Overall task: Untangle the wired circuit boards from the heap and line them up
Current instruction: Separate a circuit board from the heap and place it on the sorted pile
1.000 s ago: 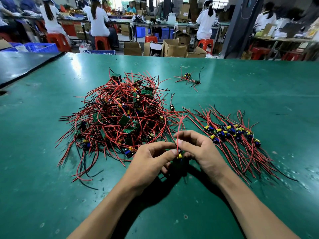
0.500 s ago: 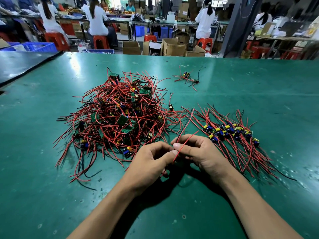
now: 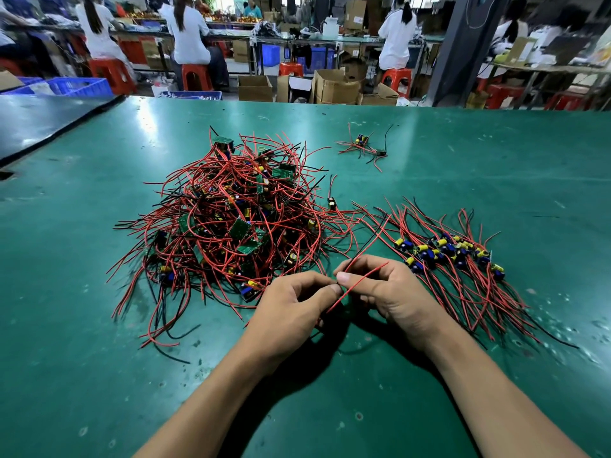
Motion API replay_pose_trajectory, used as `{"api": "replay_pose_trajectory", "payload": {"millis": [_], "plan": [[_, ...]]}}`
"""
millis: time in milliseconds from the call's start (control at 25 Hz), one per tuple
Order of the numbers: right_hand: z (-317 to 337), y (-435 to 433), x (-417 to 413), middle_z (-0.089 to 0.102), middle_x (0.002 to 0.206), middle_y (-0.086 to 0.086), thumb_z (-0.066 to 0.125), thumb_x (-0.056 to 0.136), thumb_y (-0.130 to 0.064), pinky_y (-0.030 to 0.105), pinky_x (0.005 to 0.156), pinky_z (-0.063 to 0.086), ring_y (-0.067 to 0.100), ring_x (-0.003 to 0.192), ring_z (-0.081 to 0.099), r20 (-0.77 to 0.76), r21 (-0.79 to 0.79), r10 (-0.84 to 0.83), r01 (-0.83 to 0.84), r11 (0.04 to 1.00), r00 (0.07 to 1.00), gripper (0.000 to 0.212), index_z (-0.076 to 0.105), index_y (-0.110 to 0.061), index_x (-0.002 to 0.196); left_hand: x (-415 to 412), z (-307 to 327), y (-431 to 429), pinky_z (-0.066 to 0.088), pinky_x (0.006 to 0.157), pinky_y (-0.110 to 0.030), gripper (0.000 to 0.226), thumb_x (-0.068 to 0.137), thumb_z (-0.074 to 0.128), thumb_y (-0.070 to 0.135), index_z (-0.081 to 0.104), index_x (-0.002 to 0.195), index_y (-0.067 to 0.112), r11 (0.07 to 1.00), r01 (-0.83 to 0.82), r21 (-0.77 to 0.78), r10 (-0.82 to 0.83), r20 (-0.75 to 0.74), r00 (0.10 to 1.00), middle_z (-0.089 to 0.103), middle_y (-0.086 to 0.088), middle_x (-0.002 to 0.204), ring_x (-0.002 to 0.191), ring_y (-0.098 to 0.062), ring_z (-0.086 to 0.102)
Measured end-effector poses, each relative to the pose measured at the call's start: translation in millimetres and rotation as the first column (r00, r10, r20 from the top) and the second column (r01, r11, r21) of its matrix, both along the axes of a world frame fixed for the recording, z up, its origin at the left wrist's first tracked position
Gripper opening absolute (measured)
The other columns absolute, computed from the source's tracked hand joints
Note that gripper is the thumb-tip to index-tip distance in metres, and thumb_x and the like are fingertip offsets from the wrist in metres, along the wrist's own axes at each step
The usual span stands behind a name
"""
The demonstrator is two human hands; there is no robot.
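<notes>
A green worktop fills most of the view. Beyond its far edge, people in white tops sit on red stools among cardboard boxes and blue crates.

The heap of wired circuit boards lies left of centre, a dense knot of red and black leads with green boards tilted every way. Its loose ends spill outward and reach just beside the left hand. To the right lies the lined-up row of boards, with yellow and blue parts side by side and leads fanning toward the near edge, close by the right hand. Wire ends from heap and row overlap in the space between them.

Both hands meet in front of that space, thumbs and forefingers pinching a red wire that slants across them. A black wire rises from the same pinch. The fingers hide any board attached.

A small cluster sits apart farther back, and one stray board lies at the heap's right fringe.
</notes>
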State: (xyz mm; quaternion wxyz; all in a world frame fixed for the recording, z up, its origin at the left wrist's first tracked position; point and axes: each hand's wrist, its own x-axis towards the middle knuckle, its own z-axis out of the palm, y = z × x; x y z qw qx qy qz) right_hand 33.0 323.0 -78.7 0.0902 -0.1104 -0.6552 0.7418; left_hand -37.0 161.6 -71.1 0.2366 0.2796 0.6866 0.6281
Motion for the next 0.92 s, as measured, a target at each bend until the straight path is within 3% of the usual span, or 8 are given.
{"api": "replay_pose_trajectory", "payload": {"millis": [160, 320, 520, 680, 760, 920], "plan": [[1, -1, 0, 0.065, 0.070, 0.000, 0.083, 0.072, -0.026, 0.017, 0.053, 0.045, 0.007, 0.058, 0.053, -0.023, 0.020, -0.001, 0.001, 1.000, 1.000, 0.013, 0.077, -0.020, 0.081, 0, 0, -1, 0.050, 0.058, -0.025, 0.014, 0.093, 0.064, 0.013, 0.072, 0.086, 0.004, 1.000, -0.016, -0.012, 0.016, -0.001, 1.000, 0.070, -0.022, 0.076, 0.061, -0.017, 0.060], [1, -6, -3, 0.066, 0.066, -0.003, 0.075, 0.083, -0.014, 0.013, 0.050, 0.044, 0.002, 0.055, 0.055, -0.056, 0.060, -0.025, 0.028, 0.998, 0.998, 0.005, 0.075, -0.018, 0.079, -2, -2, 0, 0.046, 0.055, -0.019, 0.014, 0.093, 0.063, 0.012, 0.073, 0.087, 0.005, 1.000, -0.029, -0.001, 0.029, 0.029, 0.999, 0.069, -0.008, 0.067, 0.058, -0.011, 0.059], [5, -11, -5, 0.070, 0.071, -0.001, 0.067, 0.093, -0.009, 0.009, 0.052, 0.043, 0.000, 0.056, 0.058, -0.043, 0.118, 0.055, -0.049, 0.992, 0.998, 0.011, 0.073, -0.002, 0.097, -4, -1, -2, 0.048, 0.061, -0.023, 0.014, 0.091, 0.066, 0.014, 0.075, 0.081, 0.011, 0.997, -0.077, 0.009, 0.077, 0.012, 0.997, 0.074, -0.008, 0.073, 0.063, -0.010, 0.061], [5, -12, -12, 0.071, 0.074, 0.001, 0.071, 0.091, -0.013, 0.018, 0.055, 0.045, 0.009, 0.059, 0.061, -0.001, 0.210, -0.044, 0.043, 0.977, 0.999, 0.008, 0.076, -0.007, 0.091, -6, -1, -1, 0.047, 0.060, -0.031, 0.016, 0.090, 0.066, 0.010, 0.072, 0.076, 0.005, 0.995, -0.103, -0.005, 0.104, 0.027, 0.994, 0.069, -0.011, 0.066, 0.059, -0.018, 0.060], [3, -12, -14, 0.062, 0.059, 0.000, 0.071, 0.091, -0.017, 0.022, 0.046, 0.040, 0.011, 0.048, 0.053, 0.022, 0.227, -0.109, 0.101, 0.969, 0.994, 0.009, 0.076, -0.009, 0.093, -7, -2, 0, 0.044, 0.060, -0.034, 0.017, 0.090, 0.064, 0.005, 0.070, 0.074, 0.002, 0.994, -0.107, -0.003, 0.107, 0.064, 0.992, 0.067, -0.015, 0.065, 0.058, -0.021, 0.058], [-1, -12, -17, 0.047, 0.046, -0.002, 0.068, 0.094, -0.018, 0.017, 0.037, 0.033, 0.009, 0.037, 0.041, 0.010, 0.181, -0.233, 0.227, 0.957, 0.972, 0.007, 0.075, -0.017, 0.091, -7, -1, 2, 0.043, 0.052, -0.023, 0.016, 0.089, 0.063, 0.003, 0.070, 0.075, 0.000, 0.992, -0.118, -0.036, 0.119, 0.033, 0.992, 0.065, -0.008, 0.060, 0.054, -0.015, 0.055]]}}
